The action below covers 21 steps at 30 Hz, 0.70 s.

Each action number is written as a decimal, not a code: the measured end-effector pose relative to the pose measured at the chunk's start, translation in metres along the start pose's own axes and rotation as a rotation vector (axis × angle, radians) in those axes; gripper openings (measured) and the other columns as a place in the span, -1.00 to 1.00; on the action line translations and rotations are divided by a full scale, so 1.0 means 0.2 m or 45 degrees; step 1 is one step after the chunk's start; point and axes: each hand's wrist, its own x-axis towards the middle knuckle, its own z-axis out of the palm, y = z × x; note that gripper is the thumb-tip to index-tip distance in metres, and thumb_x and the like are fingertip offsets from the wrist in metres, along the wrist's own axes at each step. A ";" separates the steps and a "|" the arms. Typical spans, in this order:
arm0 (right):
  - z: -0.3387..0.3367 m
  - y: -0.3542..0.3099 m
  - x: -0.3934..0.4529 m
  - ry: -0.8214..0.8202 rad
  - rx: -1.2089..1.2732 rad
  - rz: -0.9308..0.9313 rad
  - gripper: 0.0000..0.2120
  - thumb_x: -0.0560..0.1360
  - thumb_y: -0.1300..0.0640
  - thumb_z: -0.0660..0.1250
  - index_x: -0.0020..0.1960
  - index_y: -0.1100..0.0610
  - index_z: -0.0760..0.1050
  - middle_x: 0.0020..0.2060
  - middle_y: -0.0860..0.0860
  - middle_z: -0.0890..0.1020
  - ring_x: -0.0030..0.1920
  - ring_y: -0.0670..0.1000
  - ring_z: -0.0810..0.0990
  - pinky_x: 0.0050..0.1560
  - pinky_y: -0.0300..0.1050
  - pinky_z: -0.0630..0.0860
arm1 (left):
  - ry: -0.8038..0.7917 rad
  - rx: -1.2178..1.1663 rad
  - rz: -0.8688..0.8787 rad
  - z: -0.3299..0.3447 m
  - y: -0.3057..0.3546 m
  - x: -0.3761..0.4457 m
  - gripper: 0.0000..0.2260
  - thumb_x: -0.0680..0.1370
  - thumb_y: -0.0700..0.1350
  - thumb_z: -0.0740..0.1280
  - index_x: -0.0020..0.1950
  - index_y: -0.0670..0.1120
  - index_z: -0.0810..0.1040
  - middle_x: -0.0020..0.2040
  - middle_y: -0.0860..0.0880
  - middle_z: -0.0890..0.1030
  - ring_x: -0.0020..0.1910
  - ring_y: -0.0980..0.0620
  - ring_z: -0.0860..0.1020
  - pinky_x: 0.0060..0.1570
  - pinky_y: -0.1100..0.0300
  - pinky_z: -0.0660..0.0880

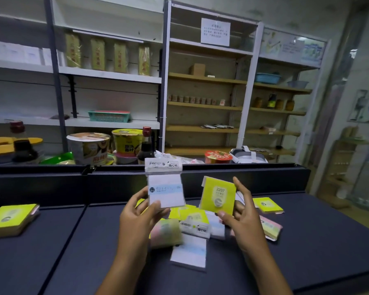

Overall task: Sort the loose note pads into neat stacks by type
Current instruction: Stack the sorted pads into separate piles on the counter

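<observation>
Closest to you, a white pad in a clear sleeve with a pale blue band lies flat on the dark blue-grey worktop, between your two forearms. Just past it there's a loose heap of mixed pads: yellow ones, white packaged ones, and a pastel pink-and-green block under your left wrist.

Your left hand is lifted above that heap, thumb in front and fingers behind, pinching the bottom corner of a white packaged pad with a blue stripe and a printed header card, held upright. Your right hand pinches a yellow-green square pad marked 2207 by its right edge, thumb at the lower corner and fingers curled along the side, also upright and tilted a bit. The two held pads are near each other but apart.

By the right hand, a pink-and-yellow pad sits on the worktop, and further toward the right edge is a small yellow-green pad with white pads under it. Well over at the left edge there's a tidy stack of yellow-green pads.

Beyond the worktop's far edge you've got instant noodle bowls, dark sauce bottles, then shelving along the wall.
</observation>
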 end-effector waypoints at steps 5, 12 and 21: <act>0.21 -0.05 -0.14 0.063 -0.010 -0.013 -0.18 0.47 0.49 0.35 0.45 -0.27 0.25 -0.04 -0.11 0.70 0.04 -0.11 0.67 -0.04 -0.25 0.58 | -0.038 0.004 0.075 -0.21 0.17 -0.07 -0.68 0.53 -0.33 0.33 0.24 -0.09 0.51 0.01 -0.12 0.72 -0.05 -0.05 0.71 -0.19 0.26 0.62; 0.39 -0.12 -0.28 0.094 0.046 0.013 -0.25 0.46 0.49 0.36 0.39 -0.19 0.27 0.01 -0.12 0.62 0.01 -0.21 0.66 -0.13 -0.36 0.56 | 0.026 0.085 0.137 -0.46 0.30 -0.19 -0.61 0.40 -0.17 0.41 0.22 -0.04 0.50 0.03 -0.11 0.72 0.05 -0.04 0.68 -0.12 0.27 0.61; 0.60 -0.19 -0.48 -0.064 0.163 -0.021 -0.26 0.46 0.50 0.36 0.43 -0.12 0.26 0.12 0.06 0.52 -0.03 -0.12 0.69 -0.16 -0.32 0.57 | 0.162 0.157 0.261 -0.72 0.54 -0.47 -0.58 0.39 -0.22 0.44 0.22 -0.05 0.49 0.04 -0.17 0.71 0.07 -0.11 0.68 -0.10 0.22 0.62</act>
